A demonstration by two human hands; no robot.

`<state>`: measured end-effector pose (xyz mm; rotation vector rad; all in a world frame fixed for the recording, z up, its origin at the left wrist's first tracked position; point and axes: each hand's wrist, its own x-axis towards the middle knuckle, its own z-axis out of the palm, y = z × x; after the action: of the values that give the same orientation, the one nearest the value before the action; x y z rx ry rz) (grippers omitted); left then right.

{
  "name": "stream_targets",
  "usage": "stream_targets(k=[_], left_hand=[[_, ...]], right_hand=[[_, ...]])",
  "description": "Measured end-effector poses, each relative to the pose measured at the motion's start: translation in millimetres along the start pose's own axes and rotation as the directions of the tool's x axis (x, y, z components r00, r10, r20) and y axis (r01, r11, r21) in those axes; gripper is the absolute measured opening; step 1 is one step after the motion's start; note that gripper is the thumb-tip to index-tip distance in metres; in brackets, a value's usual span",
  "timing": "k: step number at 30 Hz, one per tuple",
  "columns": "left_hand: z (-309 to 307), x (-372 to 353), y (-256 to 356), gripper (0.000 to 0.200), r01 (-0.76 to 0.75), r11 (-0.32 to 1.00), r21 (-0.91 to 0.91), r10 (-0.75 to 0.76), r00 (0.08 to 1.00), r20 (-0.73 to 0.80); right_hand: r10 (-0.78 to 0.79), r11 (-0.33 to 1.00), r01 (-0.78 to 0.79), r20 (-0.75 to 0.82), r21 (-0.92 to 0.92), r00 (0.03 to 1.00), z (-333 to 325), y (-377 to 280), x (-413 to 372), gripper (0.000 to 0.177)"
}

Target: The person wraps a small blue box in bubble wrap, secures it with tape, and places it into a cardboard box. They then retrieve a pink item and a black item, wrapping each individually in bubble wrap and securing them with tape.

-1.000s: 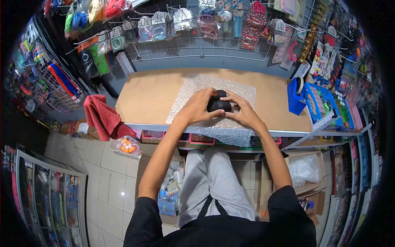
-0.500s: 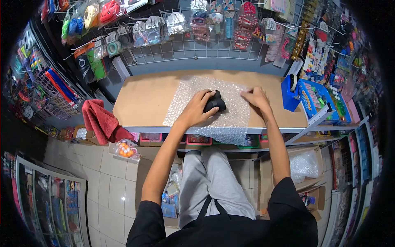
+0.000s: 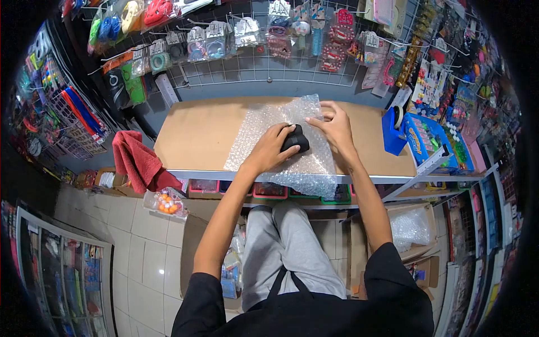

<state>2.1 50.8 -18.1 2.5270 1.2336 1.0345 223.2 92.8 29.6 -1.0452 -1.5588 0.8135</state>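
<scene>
A black object (image 3: pixel 295 140) lies on a sheet of bubble wrap (image 3: pixel 247 135) on the brown tabletop (image 3: pixel 193 132). My left hand (image 3: pixel 270 149) is wrapped round the left side of the black object, fingers above and thumb below. To the right, my right hand (image 3: pixel 335 130) pinches the right edge of the bubble wrap, which is lifted there. The near end of the sheet hangs over the table's front edge.
A blue tape dispenser (image 3: pixel 395 130) and a blue box of small goods (image 3: pixel 429 143) stand at the right end. A red cloth (image 3: pixel 137 162) hangs at the left corner. Packaged goods hang on the wire rack (image 3: pixel 269 80) behind. Open cartons (image 3: pixel 412 227) sit below.
My right hand has moved left and up, raising the right edge of the bubble wrap off the table. My left hand has stayed on the black object.
</scene>
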Motion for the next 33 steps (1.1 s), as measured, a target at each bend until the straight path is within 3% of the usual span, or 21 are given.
stream_targets(k=[2,5,8,11,14,15,17,19,21,24,33], left_hand=[[-2,0,3,0.059,0.010,1.000,0.013,-0.011,1.000,0.010],[-3,1,2,0.061,-0.005,1.000,0.007,0.005,1.000,-0.001],[-11,3,10,0.067,0.185,0.981,-0.061,-0.181,0.981,0.064],[-6,-2,0,0.074,0.245,0.966,-0.083,-0.238,0.968,0.086],[-7,-2,-5,0.081,0.248,0.926,-0.283,-0.249,0.968,0.033],[-2,-3,-10,0.085,0.246,0.902,-0.355,-0.258,0.966,0.014],[7,-2,-21,0.096,0.179,0.933,-0.312,-0.220,0.970,-0.100],[5,0,-18,0.106,0.186,0.920,-0.345,-0.238,0.964,-0.115],[2,1,-15,0.115,0.264,0.853,-0.451,-0.311,0.950,-0.032],[1,0,-9,0.115,0.158,0.930,-0.332,-0.222,0.961,-0.165],[-1,0,-9,0.113,0.220,0.900,-0.377,-0.271,0.959,-0.085]], right_hand=[[-0.040,0.995,0.045,0.054,-0.090,0.998,6,-13,-4,0.040],[-0.093,0.963,0.102,0.049,-0.248,0.994,23,-42,-20,0.036],[-0.109,0.950,0.136,0.108,-0.283,0.988,38,-40,-29,0.034],[-0.159,0.946,0.195,0.155,-0.260,0.975,47,-32,-40,0.030],[-0.189,0.939,0.237,0.203,-0.248,0.961,50,-26,-48,0.028],[-0.254,0.903,0.317,0.234,-0.289,0.938,50,-26,-52,0.027],[-0.373,0.806,0.467,0.301,-0.363,0.878,48,-26,-57,0.025],[-0.328,0.829,0.436,0.326,-0.351,0.886,46,-27,-62,0.024],[-0.336,0.822,0.447,0.334,-0.351,0.881,42,-26,-63,0.025],[-0.371,0.768,0.463,0.282,-0.442,0.885,42,-29,-62,0.025],[-0.460,0.673,0.596,0.383,-0.438,0.801,34,-19,-59,0.018]])
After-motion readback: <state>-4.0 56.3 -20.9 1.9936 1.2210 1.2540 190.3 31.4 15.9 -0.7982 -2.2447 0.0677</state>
